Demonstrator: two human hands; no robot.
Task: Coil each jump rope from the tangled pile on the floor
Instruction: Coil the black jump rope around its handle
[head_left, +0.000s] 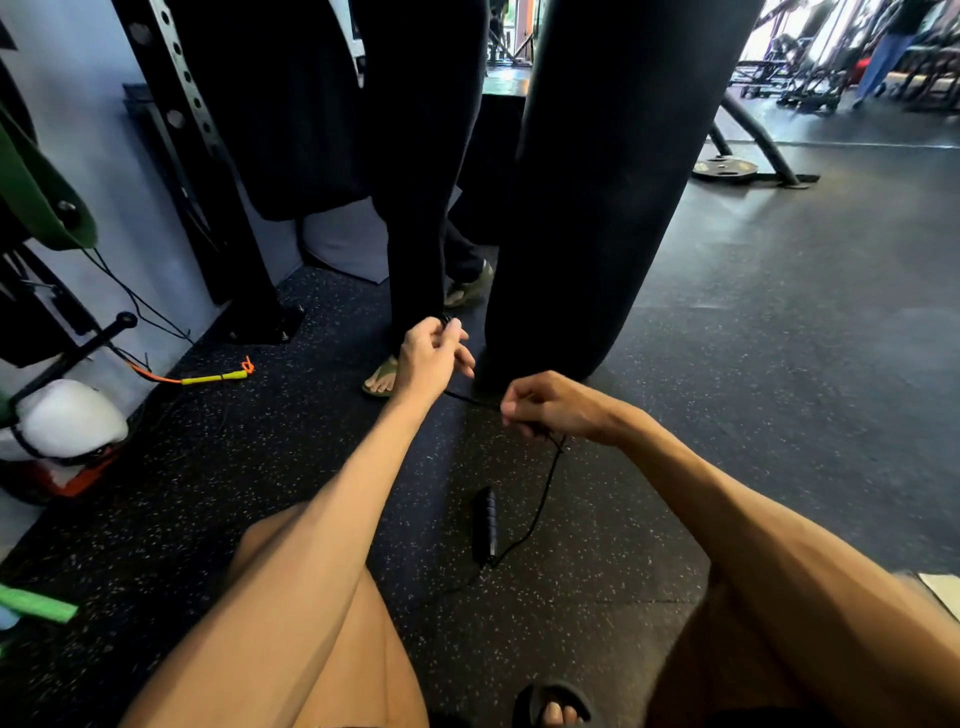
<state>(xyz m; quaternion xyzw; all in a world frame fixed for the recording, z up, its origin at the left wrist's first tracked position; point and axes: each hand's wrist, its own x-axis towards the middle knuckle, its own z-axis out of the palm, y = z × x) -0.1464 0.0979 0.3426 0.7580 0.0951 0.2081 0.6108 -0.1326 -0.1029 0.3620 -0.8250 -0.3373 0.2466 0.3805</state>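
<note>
I see the left hand (434, 358) stretched out ahead of the punching bag's (597, 182) lower end, arm nearly straight, fingers curled and pinching a small dark piece at their tips, which looks like the black jump rope's (540, 499) cord end, though I cannot tell for sure. From there the thin, smooth cord runs right to the right hand (550, 405), which sits just below the bag's rounded bottom, closed into a loose fist around the cord with the wrist bent inward. Below that fist the cord hangs in a slack curve down to the speckled rubber floor (260, 441), where its ribbed cylindrical black handle (485, 525) lies flat, nearer me than the bag. Far left of the bag, a yellow and orange rope (213, 376) lies by the wall.
</note>
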